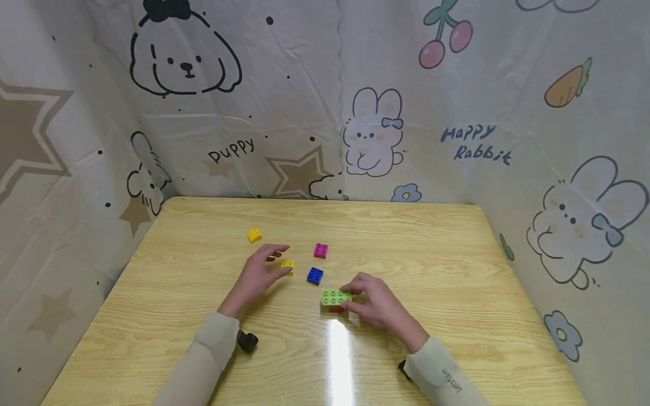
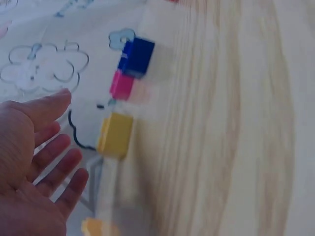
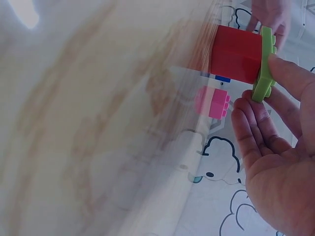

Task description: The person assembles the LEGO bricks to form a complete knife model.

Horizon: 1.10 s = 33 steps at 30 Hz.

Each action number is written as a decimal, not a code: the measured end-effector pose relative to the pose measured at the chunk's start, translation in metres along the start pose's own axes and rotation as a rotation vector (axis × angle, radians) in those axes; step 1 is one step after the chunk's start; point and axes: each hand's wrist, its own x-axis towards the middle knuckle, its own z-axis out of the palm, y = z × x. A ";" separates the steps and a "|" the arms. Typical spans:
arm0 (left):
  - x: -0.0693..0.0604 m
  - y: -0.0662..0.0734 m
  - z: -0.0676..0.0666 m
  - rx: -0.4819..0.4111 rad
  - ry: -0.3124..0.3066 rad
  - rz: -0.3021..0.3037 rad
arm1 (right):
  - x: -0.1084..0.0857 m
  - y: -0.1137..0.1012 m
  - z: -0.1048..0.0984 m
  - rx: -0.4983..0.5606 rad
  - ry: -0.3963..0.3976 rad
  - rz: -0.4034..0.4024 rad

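My right hand (image 1: 374, 301) pinches one end of a flat light-green building brick (image 1: 333, 297) with thumb and fingers. Under that green piece sits a taller red brick (image 3: 236, 53), seen plainly in the right wrist view. My left hand (image 1: 259, 273) holds nothing; its fingers are spread and slightly bent, apart from the nearby yellow brick (image 2: 116, 135). In the head view the left thumb partly covers that yellow brick. A blue brick (image 1: 315, 276) stands between the hands, with a magenta brick (image 1: 320, 251) behind it.
A second yellow brick (image 1: 254, 235) lies farther back on the left of the wooden table (image 1: 406, 237). Printed cloth (image 1: 304, 67) with cartoon drawings hangs behind the table and along both sides. A dark wrist camera (image 1: 247, 341) is strapped at the left sleeve.
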 end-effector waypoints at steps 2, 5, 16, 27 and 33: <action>0.001 -0.006 -0.002 -0.016 -0.011 -0.018 | 0.000 0.000 0.000 0.002 -0.002 0.003; 0.002 -0.013 -0.003 -0.051 -0.035 -0.046 | 0.001 0.000 0.000 0.006 -0.007 0.009; 0.007 -0.024 -0.003 -0.052 -0.118 -0.078 | 0.001 0.001 0.000 0.009 -0.008 0.005; 0.007 -0.023 -0.001 -0.017 -0.128 -0.074 | 0.000 0.000 0.001 0.024 0.001 0.002; 0.007 -0.022 0.000 -0.006 -0.123 -0.071 | 0.001 0.001 0.001 0.017 0.004 0.001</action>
